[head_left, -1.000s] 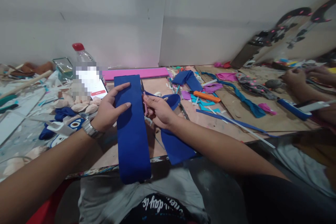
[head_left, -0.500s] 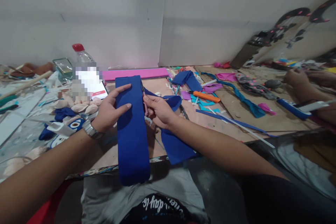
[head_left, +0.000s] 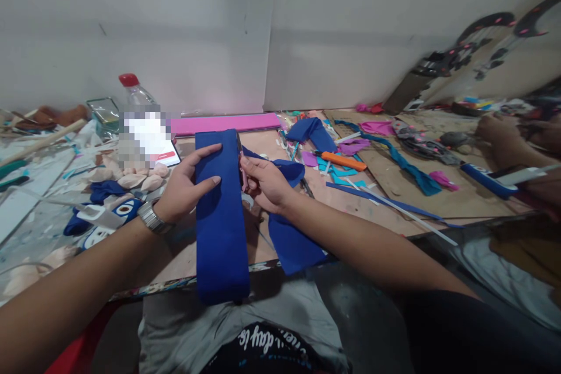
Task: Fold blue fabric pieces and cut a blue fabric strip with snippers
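Note:
A long dark blue foam strip (head_left: 221, 228) lies from the table's middle over its front edge. My left hand (head_left: 186, 184) rests on the strip's left side with the fingers stretched flat across it. My right hand (head_left: 265, 184) is closed on a pink-handled cutting tool (head_left: 241, 170) at the strip's right edge. A second blue piece (head_left: 291, 239) trails off to the right under my right wrist. A metal watch (head_left: 151, 217) sits on my left wrist.
A pink strip (head_left: 225, 123), a red-capped bottle (head_left: 134, 92) and a phone (head_left: 164, 155) lie behind the strip. An orange knife (head_left: 346, 161) and coloured scraps litter the right. Another person's hands (head_left: 504, 137) work at the far right. Clutter fills the left.
The blue strip and both hands have shifted very slightly; my right hand has crept a little along the strip's right edge. Otherwise the scene is the same.

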### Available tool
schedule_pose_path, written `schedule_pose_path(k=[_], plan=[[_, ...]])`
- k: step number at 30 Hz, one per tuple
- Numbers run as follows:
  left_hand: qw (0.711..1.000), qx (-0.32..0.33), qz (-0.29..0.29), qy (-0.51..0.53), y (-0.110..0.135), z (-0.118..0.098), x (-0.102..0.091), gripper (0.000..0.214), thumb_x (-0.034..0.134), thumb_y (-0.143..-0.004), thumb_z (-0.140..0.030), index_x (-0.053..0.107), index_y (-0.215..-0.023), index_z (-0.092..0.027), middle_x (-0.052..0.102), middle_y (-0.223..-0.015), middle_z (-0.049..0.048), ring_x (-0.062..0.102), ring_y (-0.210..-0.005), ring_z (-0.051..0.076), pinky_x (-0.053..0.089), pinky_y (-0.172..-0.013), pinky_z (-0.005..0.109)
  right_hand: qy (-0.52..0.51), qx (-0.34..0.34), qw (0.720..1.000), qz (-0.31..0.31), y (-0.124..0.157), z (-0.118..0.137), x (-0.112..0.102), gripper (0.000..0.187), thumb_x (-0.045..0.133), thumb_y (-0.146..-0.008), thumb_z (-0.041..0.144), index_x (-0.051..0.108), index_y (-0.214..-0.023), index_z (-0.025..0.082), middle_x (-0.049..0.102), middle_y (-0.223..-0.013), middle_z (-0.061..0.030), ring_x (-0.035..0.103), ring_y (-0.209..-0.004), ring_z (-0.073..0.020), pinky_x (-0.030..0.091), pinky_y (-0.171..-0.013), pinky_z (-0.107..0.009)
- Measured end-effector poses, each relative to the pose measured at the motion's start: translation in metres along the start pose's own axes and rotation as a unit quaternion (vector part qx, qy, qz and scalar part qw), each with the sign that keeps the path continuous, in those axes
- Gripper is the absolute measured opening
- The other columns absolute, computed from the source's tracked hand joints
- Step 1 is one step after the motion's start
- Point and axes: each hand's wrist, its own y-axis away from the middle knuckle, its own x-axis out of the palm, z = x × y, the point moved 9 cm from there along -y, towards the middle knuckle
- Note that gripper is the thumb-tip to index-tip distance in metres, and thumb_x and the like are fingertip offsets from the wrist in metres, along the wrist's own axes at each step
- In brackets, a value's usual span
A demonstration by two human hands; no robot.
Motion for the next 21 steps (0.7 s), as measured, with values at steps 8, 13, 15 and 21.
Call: schedule_pose_path(k=[8,13,15,21], plan=[[1.0,0.005,0.008,-0.012,0.0001,0.0021,0.0011,0.068,0.081,-0.085,-0.038,0.058,-0.147,-0.022,0.06,-0.149,0.0128,0.059,-0.136,0.036,0.043,-0.122,0.057,-0.003,-0.004,1.0,0.003,0.0006,0.002,0.0009,0.041,0.086,-0.078,0.051,0.062,-0.071,0.019,0.049,-0.046,0.0097,0.039,-0.044,-0.006,0.038,-0.051,-0.019],[1.0,0.007,0.004,-0.013,0.0001,0.0033,0.0,0.067,0.08,-0.085,-0.037,0.058,-0.148,-0.024,0.061,-0.149,0.0126,0.059,-0.137,0.036,0.042,-0.122,0.057,-0.016,-0.011,1.0,0.005,0.0001,0.0016,0.0006,0.041,0.087,-0.077,0.051,0.062,-0.072,0.019,0.049,-0.046,0.0099,0.038,-0.043,-0.0058,0.038,-0.05,-0.019],[1.0,0.001,0.003,-0.009,0.0005,0.0041,0.0,0.068,0.08,-0.085,-0.036,0.058,-0.148,-0.024,0.061,-0.149,0.0128,0.058,-0.137,0.037,0.044,-0.121,0.057,-0.02,-0.006,1.0,0.002,-0.0003,0.0006,-0.0001,0.043,0.088,-0.076,0.052,0.062,-0.071,0.019,0.048,-0.045,0.0099,0.039,-0.043,-0.0061,0.036,-0.049,-0.019],[1.0,-0.014,0.019,0.009,0.0026,0.0045,0.0065,0.067,0.08,-0.085,-0.037,0.058,-0.147,-0.023,0.061,-0.149,0.0132,0.06,-0.136,0.036,0.047,-0.119,0.058,-0.018,-0.003,1.0,-0.014,-0.0015,0.0015,-0.0036,0.045,0.088,-0.075,0.054,0.059,-0.071,0.02,0.047,-0.046,0.01,0.038,-0.043,-0.0061,0.033,-0.048,-0.019]])
